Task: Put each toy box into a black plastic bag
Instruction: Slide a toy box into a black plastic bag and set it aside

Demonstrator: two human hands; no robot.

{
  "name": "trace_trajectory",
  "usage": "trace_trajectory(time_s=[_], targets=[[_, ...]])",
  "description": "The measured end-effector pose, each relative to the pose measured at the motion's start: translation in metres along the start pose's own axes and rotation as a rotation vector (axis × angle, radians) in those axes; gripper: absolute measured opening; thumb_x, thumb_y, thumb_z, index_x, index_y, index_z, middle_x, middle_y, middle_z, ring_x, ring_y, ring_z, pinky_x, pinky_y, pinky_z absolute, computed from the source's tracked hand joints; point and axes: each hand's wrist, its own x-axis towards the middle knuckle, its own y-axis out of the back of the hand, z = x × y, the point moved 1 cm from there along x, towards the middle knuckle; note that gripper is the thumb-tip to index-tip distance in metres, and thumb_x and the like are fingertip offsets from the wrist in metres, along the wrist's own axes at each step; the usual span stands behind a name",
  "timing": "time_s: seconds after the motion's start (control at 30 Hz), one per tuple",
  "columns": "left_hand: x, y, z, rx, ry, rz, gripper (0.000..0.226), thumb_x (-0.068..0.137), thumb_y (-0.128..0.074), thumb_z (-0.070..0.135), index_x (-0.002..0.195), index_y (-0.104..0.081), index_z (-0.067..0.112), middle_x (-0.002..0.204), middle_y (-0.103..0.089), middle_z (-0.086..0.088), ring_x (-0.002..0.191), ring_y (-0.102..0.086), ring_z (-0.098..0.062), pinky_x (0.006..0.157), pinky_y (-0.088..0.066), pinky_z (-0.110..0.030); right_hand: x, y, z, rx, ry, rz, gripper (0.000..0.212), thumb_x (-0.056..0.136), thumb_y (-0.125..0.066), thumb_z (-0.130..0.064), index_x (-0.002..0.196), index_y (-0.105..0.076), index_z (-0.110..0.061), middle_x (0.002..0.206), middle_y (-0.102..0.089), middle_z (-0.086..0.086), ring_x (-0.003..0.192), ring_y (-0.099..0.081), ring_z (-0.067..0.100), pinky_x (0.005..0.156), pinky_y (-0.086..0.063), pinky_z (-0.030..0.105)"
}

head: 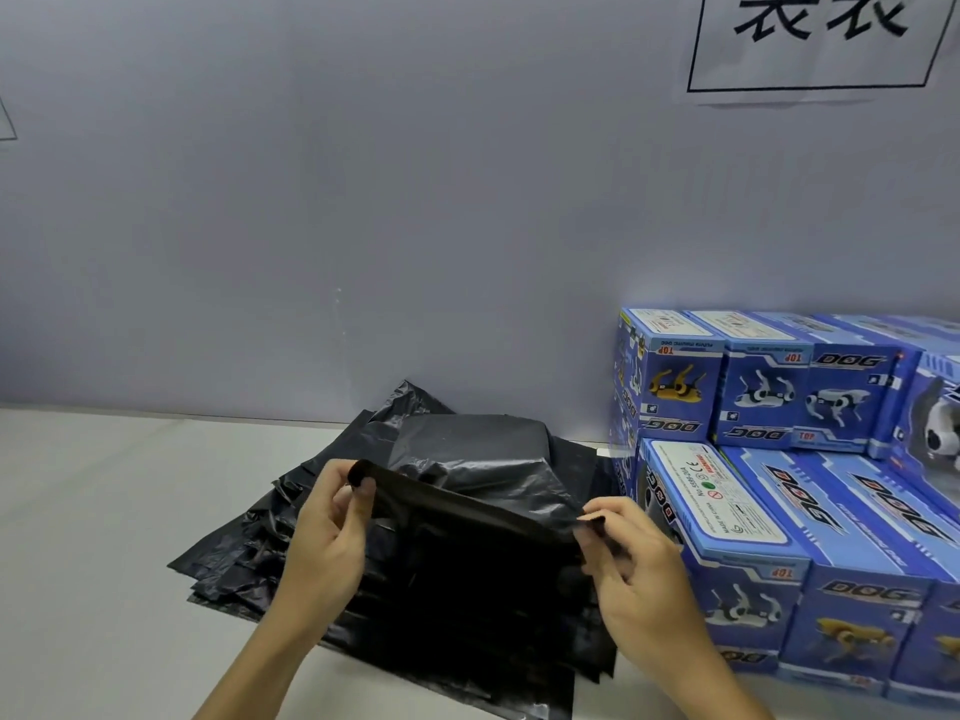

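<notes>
A black plastic bag (467, 543) is lifted above a flat pile of black bags (249, 558) on the white table. My left hand (324, 537) pinches the bag's top left corner between thumb and fingers. My right hand (631, 569) pinches its top right edge. Behind the held bag a box-shaped bulge wrapped in black plastic (472, 444) sits on the pile. Blue toy boxes (727, 517) printed with robot dogs and the word DOG stand stacked at the right, touching the pile's right side.
A pale grey wall (363, 200) rises right behind the table. A white paper sign with black characters (821, 39) hangs on it at upper right. The white tabletop (93, 537) stretches to the left of the bags.
</notes>
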Motion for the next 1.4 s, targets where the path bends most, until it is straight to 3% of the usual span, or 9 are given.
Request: trace_trajectory(time_s=[0.1, 0.23, 0.33, 0.47, 0.67, 0.9, 1.07, 1.2, 1.4], targets=[[-0.006, -0.011, 0.005, 0.011, -0.055, 0.087, 0.013, 0.1, -0.043, 0.032, 0.093, -0.054, 0.03, 0.063, -0.054, -0.017, 0.045, -0.041, -0.025, 0.042, -0.036, -0.032, -0.005, -0.005, -0.003, 0.041, -0.046, 0.009, 0.027, 0.093, -0.049, -0.04, 0.074, -0.061, -0.024, 0.07, -0.057, -0.009, 0.06, -0.055, 0.016, 0.053, -0.052, 0.051], [-0.012, -0.019, 0.01, -0.014, -0.061, 0.211, 0.02, 0.098, -0.044, 0.032, 0.083, -0.051, 0.023, 0.051, -0.038, 0.001, 0.041, -0.03, -0.006, 0.038, -0.025, -0.017, -0.008, -0.007, -0.009, 0.087, -0.168, 0.067, 0.034, 0.095, -0.048, -0.04, 0.064, -0.053, -0.028, 0.047, -0.042, -0.005, 0.043, -0.038, 0.008, 0.042, -0.034, 0.03], [-0.012, -0.02, 0.007, -0.02, 0.022, 0.256, 0.028, 0.103, -0.048, 0.018, 0.075, -0.051, 0.013, 0.051, -0.036, 0.004, 0.043, -0.029, -0.008, 0.039, -0.022, -0.017, -0.009, -0.011, -0.011, 0.124, -0.272, 0.052, 0.043, 0.099, -0.052, -0.026, 0.056, -0.05, -0.028, 0.043, -0.037, -0.006, 0.04, -0.038, 0.014, 0.042, -0.035, 0.033], [-0.008, -0.021, -0.003, 0.039, 0.225, 0.232, 0.03, 0.097, -0.054, 0.007, 0.069, -0.048, -0.002, 0.055, -0.037, -0.006, 0.052, -0.032, -0.017, 0.049, -0.025, -0.027, -0.01, -0.018, -0.003, 0.17, -0.477, 0.013, 0.049, 0.1, -0.054, -0.016, 0.054, -0.04, -0.017, 0.043, -0.031, -0.005, 0.039, -0.032, 0.015, 0.041, -0.032, 0.029], [-0.012, -0.029, -0.01, 0.195, 0.482, 0.031, 0.038, 0.095, -0.059, 0.019, 0.062, -0.04, 0.014, 0.059, -0.034, -0.004, 0.056, -0.032, -0.014, 0.055, -0.023, -0.029, -0.013, -0.03, 0.01, 0.128, -0.658, -0.079, 0.04, 0.1, -0.053, -0.018, 0.061, -0.046, -0.013, 0.044, -0.036, -0.003, 0.038, -0.035, 0.012, 0.038, -0.031, 0.023], [-0.015, -0.03, -0.007, 0.305, 0.408, 0.097, 0.035, 0.091, -0.06, 0.013, 0.062, -0.043, 0.004, 0.056, -0.041, -0.002, 0.059, -0.036, -0.016, 0.059, -0.025, -0.033, -0.019, -0.033, 0.002, -0.091, -0.47, 0.101, 0.035, 0.093, -0.066, -0.019, 0.064, -0.047, -0.02, 0.05, -0.054, -0.007, 0.053, -0.053, 0.004, 0.05, -0.041, 0.013], [-0.02, -0.034, 0.009, 0.476, 0.094, 0.3, 0.025, 0.081, -0.074, 0.007, 0.09, -0.057, 0.023, 0.097, -0.047, 0.0, 0.098, -0.037, -0.017, 0.072, -0.033, -0.02, -0.018, -0.033, -0.01, -0.31, -0.231, 0.269, 0.039, 0.078, -0.082, -0.01, 0.081, -0.047, -0.029, 0.08, -0.048, -0.008, 0.071, -0.051, 0.007, 0.056, -0.036, 0.011], [-0.021, -0.034, 0.013, 0.491, -0.202, 0.188, 0.036, 0.081, -0.075, -0.003, 0.074, -0.051, 0.022, 0.073, -0.049, 0.007, 0.07, -0.048, -0.014, 0.06, -0.04, -0.017, -0.018, -0.035, -0.018, -0.462, 0.019, 0.229, 0.033, 0.064, -0.086, 0.009, 0.078, -0.068, -0.015, 0.083, -0.058, -0.002, 0.073, -0.059, 0.014, 0.059, -0.045, 0.008], [-0.02, -0.034, 0.011, 0.317, -0.114, 0.069, 0.027, 0.094, -0.054, 0.04, 0.072, -0.053, 0.023, 0.062, -0.056, 0.001, 0.054, -0.055, -0.013, 0.05, -0.043, -0.021, -0.022, -0.038, -0.019, -0.401, 0.041, 0.219, 0.029, 0.076, -0.074, 0.012, 0.096, -0.077, -0.01, 0.086, -0.076, 0.001, 0.07, -0.068, 0.013, 0.071, -0.056, 0.018]])
